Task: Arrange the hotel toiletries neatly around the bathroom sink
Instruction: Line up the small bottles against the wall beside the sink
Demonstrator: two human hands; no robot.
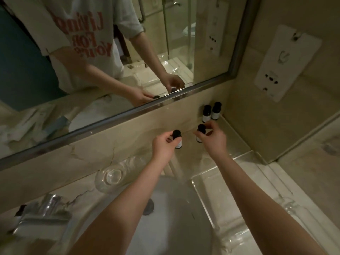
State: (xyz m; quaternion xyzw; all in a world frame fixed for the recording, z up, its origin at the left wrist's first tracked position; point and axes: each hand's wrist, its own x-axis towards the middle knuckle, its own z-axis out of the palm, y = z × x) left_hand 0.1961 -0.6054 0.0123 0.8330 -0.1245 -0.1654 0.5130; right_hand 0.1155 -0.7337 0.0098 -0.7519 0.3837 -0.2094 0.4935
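Four bottles: four small toiletry bottles with black caps are showing; two are being held, two are standing.
Left bottle (pixel 177 139): the left hand (pixel 163 147) is gripping it by the body, fingers closed around it, above the back ledge (pixel 103 153).
Right bottle (pixel 200 133): the right hand (pixel 214 138) is pinching it near the cap with the fingertips, close to the corner.
Standing pair (pixel 211 111): these two are already standing upright, side by side, in the corner against the wall.
Doing the step well: probably both held bottles are going next to the pair; it is better to lower them upright, labels to the front, in one straight line, without knocking the standing ones.
Surface: the ledge is pale marble; a clear glass (pixel 112 176) is lying on its side near the sink (pixel 165 208), and a clear tray (pixel 239 196) is sitting at the right.
Room: a framed mirror (pixel 128 43) is hanging above, and a white socket panel (pixel 283 63) is on the side wall.
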